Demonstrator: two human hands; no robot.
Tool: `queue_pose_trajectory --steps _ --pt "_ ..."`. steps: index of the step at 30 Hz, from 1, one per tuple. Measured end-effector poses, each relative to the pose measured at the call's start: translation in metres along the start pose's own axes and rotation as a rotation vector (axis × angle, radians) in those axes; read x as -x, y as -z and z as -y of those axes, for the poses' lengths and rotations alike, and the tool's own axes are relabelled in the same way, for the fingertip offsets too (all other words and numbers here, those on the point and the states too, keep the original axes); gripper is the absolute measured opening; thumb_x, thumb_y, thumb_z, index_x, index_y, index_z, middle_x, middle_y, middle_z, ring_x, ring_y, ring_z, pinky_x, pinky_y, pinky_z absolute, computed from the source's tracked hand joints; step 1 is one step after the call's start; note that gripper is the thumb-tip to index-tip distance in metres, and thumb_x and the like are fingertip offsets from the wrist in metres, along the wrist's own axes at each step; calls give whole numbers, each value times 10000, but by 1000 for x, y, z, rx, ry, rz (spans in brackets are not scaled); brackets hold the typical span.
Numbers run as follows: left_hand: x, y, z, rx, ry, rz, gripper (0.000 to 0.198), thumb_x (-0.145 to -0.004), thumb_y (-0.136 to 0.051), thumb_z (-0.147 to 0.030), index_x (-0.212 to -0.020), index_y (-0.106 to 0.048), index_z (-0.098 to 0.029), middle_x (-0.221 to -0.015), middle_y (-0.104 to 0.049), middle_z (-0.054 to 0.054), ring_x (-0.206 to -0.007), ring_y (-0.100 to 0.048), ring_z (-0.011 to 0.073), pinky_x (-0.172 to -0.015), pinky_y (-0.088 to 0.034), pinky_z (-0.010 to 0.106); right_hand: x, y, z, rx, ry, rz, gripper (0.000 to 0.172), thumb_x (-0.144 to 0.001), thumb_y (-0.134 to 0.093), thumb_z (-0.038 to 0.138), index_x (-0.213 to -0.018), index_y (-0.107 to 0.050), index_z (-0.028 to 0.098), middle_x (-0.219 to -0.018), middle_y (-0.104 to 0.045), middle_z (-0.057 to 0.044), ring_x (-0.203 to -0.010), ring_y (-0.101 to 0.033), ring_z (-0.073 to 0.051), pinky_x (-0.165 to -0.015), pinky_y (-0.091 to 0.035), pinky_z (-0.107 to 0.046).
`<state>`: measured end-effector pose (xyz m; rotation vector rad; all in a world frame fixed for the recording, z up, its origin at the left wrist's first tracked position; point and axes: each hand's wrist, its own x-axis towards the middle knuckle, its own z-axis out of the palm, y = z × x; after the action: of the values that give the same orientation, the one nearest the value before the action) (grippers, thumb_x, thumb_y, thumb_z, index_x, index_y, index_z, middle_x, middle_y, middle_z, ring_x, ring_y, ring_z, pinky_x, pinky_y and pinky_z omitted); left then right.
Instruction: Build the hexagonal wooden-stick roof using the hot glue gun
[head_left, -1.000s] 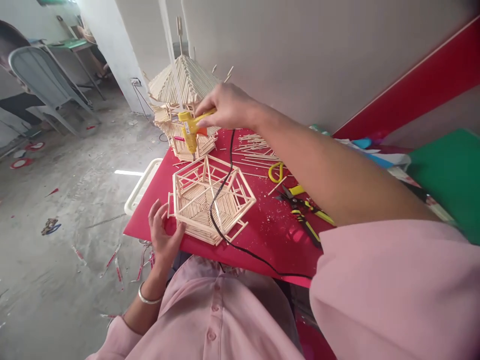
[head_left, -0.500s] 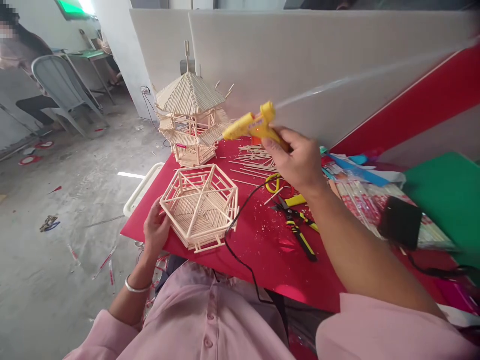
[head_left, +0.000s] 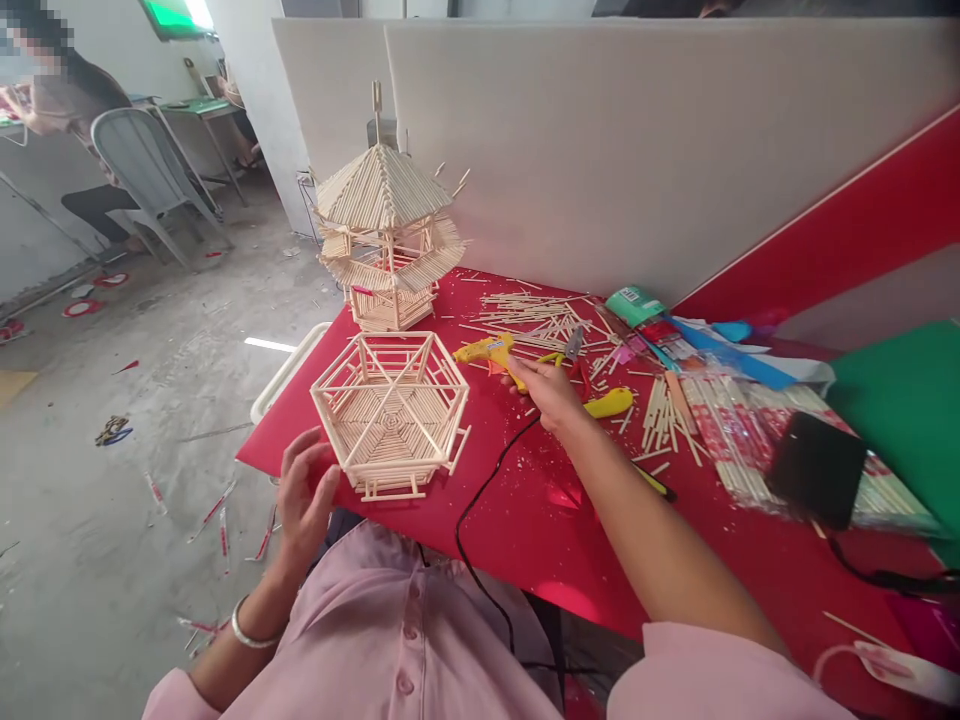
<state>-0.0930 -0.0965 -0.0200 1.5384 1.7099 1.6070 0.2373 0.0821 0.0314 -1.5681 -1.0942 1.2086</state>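
Note:
A yellow hot glue gun [head_left: 486, 350] is in my right hand [head_left: 551, 388], low over the red table, its nozzle pointing left. Its black cord runs down past the table's front edge. To the left of it lies a hexagonal frame of thin wooden sticks [head_left: 390, 415], with a floor of sticks and crossing bars over the top. My left hand [head_left: 307, 490] hovers beside the frame's near left side, fingers apart and holding nothing. Behind the frame stands a pagoda model [head_left: 386, 230] of the same sticks, with a pointed roof.
Loose sticks [head_left: 532, 315] are scattered at the back of the red table [head_left: 517, 520]. Pliers [head_left: 574, 345] and a yellow-handled tool [head_left: 611, 403] lie right of the glue gun. Farther right are bagged sticks [head_left: 724, 430] and a black box [head_left: 817, 468]. A person [head_left: 75, 120] sits far left.
My right hand has lowered the glue gun from above the sticks to near the table. My left hand has let go of the hexagonal frame, which has turned slightly.

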Motion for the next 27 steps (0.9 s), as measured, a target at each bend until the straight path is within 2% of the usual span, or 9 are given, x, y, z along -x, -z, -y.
queue_pose_trajectory --steps 3,5,8,10,13,17,20,24,27 --pt "5 1 -6 -67 -114 119 369 -900 -677 -481 -1176 -713 -240 -1402 -574 131 -1349 -527 322 -1123 -452 487 2 3 -1 -20 -54 61 589 -590 -853 678 -831 -737 154 -687 -676 -45 -510 -522 -84 -410 -327 -178" --pt "2 -3 -8 -90 -137 167 429 -861 -725 -499 -1207 -712 -245 -1424 -565 143 -1345 -537 341 -1112 -467 490 1 6 -1 -22 -75 88 590 -554 -885 650 -826 -741 147 -667 -669 -41 -502 -517 -83 -399 -316 -175" --pt "-6 -8 -10 -95 -105 214 388 -862 -725 -493 -1149 -747 -233 -1402 -590 160 -1276 -603 342 -1077 -502 485 -4 1 2 -38 -60 61 588 -575 -880 648 -852 -743 147 -693 -675 -37 -525 -521 -72 -405 -311 -156" --pt "-11 -10 -9 -57 -67 241 333 -893 -681 -487 -1063 -774 -217 -1354 -631 167 -1248 -626 343 -1058 -515 486 -9 -11 4 -64 -36 26 574 -630 -845 660 -885 -737 158 -737 -682 -31 -554 -529 -63 -419 -322 -140" --pt "-17 -9 -6 24 25 278 359 -899 -647 -518 -967 -791 -196 -1239 -699 178 -1212 -649 355 -997 -552 475 -15 -30 7 -101 -32 24 540 -675 -824 641 -907 -727 164 -763 -681 -24 -569 -536 -57 -426 -331 -132" --pt "-25 -7 -2 79 130 236 361 -846 -690 -522 -929 -798 -187 -1185 -731 169 -1175 -670 357 -968 -563 463 -12 -37 8 -121 -71 92 513 -637 -863 606 -839 -711 159 -719 -675 -25 -545 -541 -63 -412 -318 -142" --pt "-34 -8 -3 108 147 175 308 -815 -719 -481 -895 -800 -194 -1167 -743 148 -1162 -672 345 -964 -559 452 -7 -26 5 -122 -111 110 498 -621 -875 589 -811 -687 169 -685 -661 -13 -519 -531 -63 -401 -313 -148" --pt "-46 -11 -2 141 206 98 296 -798 -733 -474 -841 -786 -186 -1048 -760 128 -1047 -698 317 -890 -576 423 1 -8 2 -112 -166 97 491 -587 -891 558 -799 -681 168 -670 -645 -13 -496 -511 -66 -371 -297 -149" --pt "-52 -13 1 169 199 80 298 -798 -737 -476 -839 -783 -184 -1077 -754 127 -1022 -699 301 -876 -576 408 10 4 0 -103 -194 83 524 -524 -917 553 -789 -691 162 -667 -643 -17 -505 -516 -66 -367 -308 -141"
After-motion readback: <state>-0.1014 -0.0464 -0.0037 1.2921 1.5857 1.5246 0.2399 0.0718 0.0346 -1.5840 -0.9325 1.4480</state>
